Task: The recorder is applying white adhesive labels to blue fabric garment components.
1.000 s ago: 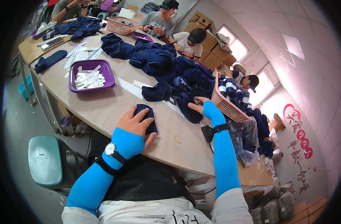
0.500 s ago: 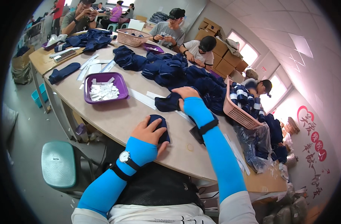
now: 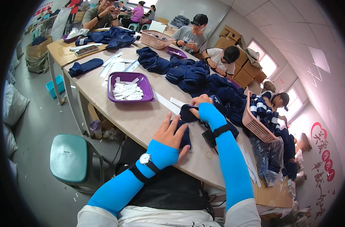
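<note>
Head cam | L hand [image 3: 171, 133] flat, fingers apart, on navy cloth [image 3: 184, 137] | R hand [image 3: 200, 103] pinching navy garment [image 3: 188, 112]

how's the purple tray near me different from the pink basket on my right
The purple tray is shallow with solid walls and holds small white paper slips; the pink basket is deeper, with slotted walls, and holds dark striped fabric. The tray sits mid-table, the basket near the table's right edge. Both are plastic containers on the same table.
</note>
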The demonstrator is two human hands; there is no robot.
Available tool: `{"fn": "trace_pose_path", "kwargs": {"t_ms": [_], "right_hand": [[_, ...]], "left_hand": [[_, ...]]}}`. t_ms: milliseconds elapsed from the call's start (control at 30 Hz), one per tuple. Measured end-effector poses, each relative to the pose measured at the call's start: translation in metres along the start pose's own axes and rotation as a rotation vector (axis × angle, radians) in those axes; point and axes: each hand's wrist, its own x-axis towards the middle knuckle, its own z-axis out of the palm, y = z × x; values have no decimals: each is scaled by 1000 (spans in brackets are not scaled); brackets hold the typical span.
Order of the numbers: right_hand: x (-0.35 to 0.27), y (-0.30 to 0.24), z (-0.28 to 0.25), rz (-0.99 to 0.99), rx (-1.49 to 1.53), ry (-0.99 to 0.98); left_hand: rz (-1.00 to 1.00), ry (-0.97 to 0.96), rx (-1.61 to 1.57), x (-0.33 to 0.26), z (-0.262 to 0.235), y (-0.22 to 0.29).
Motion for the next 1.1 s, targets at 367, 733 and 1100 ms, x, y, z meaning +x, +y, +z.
{"fn": "trace_pose_path", "kwargs": {"t_ms": [367, 733, 1100], "right_hand": [[-57, -97, -115, -95, 839, 266], [-99, -165, -99, -85, 1483, 180], [-22, -74, -40, 244, 1594, 488]], "left_hand": [[-16, 334, -417, 16, -68, 12], [-18, 445, -123, 26, -108, 51], [200, 402, -550, 15, -114, 16]]}}
